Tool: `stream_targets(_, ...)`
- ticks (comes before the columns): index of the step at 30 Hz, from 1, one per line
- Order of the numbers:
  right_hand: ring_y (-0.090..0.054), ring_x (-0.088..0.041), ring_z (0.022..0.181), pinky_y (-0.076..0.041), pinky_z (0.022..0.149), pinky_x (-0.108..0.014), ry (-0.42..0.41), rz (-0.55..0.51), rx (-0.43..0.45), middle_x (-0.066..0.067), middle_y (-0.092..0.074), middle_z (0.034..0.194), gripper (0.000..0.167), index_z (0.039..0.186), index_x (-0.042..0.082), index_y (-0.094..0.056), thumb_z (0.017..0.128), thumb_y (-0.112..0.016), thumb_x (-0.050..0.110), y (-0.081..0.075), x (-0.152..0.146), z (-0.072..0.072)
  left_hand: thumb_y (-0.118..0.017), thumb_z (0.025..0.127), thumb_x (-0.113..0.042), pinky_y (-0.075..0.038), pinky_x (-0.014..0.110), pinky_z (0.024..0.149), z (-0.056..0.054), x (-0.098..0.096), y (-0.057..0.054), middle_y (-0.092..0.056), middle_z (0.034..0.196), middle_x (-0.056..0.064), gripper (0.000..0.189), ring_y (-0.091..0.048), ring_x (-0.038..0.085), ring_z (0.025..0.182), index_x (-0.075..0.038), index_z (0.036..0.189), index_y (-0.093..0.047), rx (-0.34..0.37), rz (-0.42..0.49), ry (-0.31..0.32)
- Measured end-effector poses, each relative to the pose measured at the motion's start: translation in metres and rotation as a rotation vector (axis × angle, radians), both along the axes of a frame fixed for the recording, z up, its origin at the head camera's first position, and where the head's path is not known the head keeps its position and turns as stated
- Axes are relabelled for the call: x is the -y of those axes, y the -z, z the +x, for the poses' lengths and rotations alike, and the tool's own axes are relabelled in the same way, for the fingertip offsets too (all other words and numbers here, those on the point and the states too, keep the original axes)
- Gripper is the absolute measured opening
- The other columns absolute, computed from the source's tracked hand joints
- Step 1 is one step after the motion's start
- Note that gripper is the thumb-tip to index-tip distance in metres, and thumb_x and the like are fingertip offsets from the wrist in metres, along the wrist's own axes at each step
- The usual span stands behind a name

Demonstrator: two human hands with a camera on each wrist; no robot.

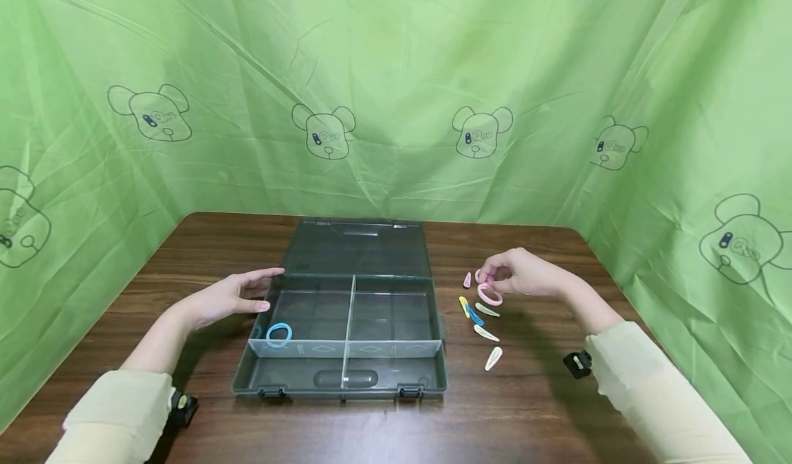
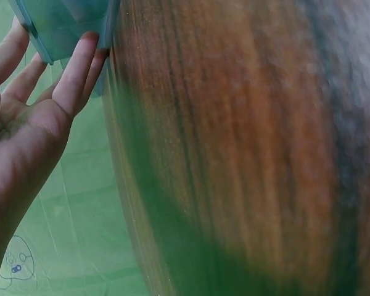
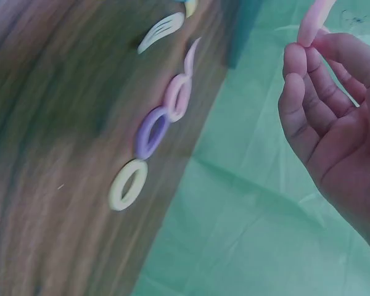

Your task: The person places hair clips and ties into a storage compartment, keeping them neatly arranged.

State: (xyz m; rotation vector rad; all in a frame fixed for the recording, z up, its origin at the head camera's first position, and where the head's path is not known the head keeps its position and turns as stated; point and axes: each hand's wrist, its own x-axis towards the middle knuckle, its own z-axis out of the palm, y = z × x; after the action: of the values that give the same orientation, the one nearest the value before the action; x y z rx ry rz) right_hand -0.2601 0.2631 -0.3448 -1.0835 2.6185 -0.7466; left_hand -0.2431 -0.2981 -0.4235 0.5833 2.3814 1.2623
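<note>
A grey translucent divided box (image 1: 390,311) lies with its lid (image 1: 359,247) laid back. A blue hair tie (image 1: 280,335) leans in its left part, near the cross divider. At the box's left side is my left hand (image 1: 225,300), fingers fairly straight and fingertips at the wall (image 2: 68,28). My right hand (image 1: 522,273) pinches a pink hair tie (image 1: 490,295) between thumb and fingertips, above the table right of the box. The right wrist view shows the held pink hair tie (image 3: 313,21), with another pink (image 3: 177,97), a purple (image 3: 152,132) and a pale yellow hair tie (image 3: 128,185) on the table.
Several snap hair clips lie right of the box: a pink one (image 1: 467,280), a yellow one (image 1: 464,306), a blue one (image 1: 474,315) and white ones (image 1: 493,359). Green printed cloth (image 1: 396,175) hangs around the brown wooden table (image 1: 507,416).
</note>
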Motion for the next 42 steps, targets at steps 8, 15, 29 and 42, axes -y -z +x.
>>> stream_targets(8, -0.047, -0.010, 0.045, -0.038, 0.039, -0.022, -0.012, -0.057, 0.064, -0.001, -0.064, 0.072, 0.016, 0.091, 0.016, -0.068, 0.085, -0.065, 0.002, -0.021, 0.025, 0.006, -0.065, 0.090, -0.023, -0.037, 0.054, 0.099, -0.001, -0.001, -0.001, -0.029, 0.149, 0.024, 0.068, -0.028, 0.045, 0.134, -0.015, 0.148, -0.030, -0.006, 0.009, 0.006)
stream_targets(15, -0.045, -0.008, 0.041, -0.036, 0.033, -0.024, 0.051, -0.089, 0.064, -0.002, -0.061, 0.065, 0.017, 0.091, 0.019, -0.066, 0.086, -0.062, 0.003, -0.039, 0.055, 0.014, -0.064, 0.090, -0.024, -0.039, 0.050, 0.098, -0.002, 0.000, 0.000, -0.029, 0.149, 0.024, 0.069, -0.029, 0.045, 0.134, -0.016, 0.149, -0.028, -0.007, -0.008, 0.008)
stream_targets(29, -0.061, -0.007, 0.060, -0.047, 0.050, -0.023, 0.045, -0.191, -0.080, 0.007, -0.066, 0.071, 0.010, 0.089, 0.015, -0.068, 0.084, -0.066, 0.007, -0.049, 0.126, 0.024, -0.065, 0.090, -0.024, -0.036, 0.054, 0.099, -0.003, -0.002, -0.001, -0.028, 0.149, 0.024, 0.069, -0.027, 0.046, 0.134, -0.016, 0.149, -0.029, -0.003, 0.004, 0.010)
stream_targets(42, -0.058, -0.002, 0.063, -0.049, 0.061, -0.017, -0.050, -0.183, -0.161, 0.007, -0.065, 0.072, 0.010, 0.085, 0.014, -0.068, 0.082, -0.067, 0.004, -0.028, 0.203, 0.033, -0.064, 0.090, -0.022, -0.038, 0.050, 0.098, 0.000, 0.000, 0.001, -0.028, 0.148, 0.025, 0.068, -0.027, 0.046, 0.134, -0.016, 0.149, -0.029, 0.003, 0.014, 0.006)
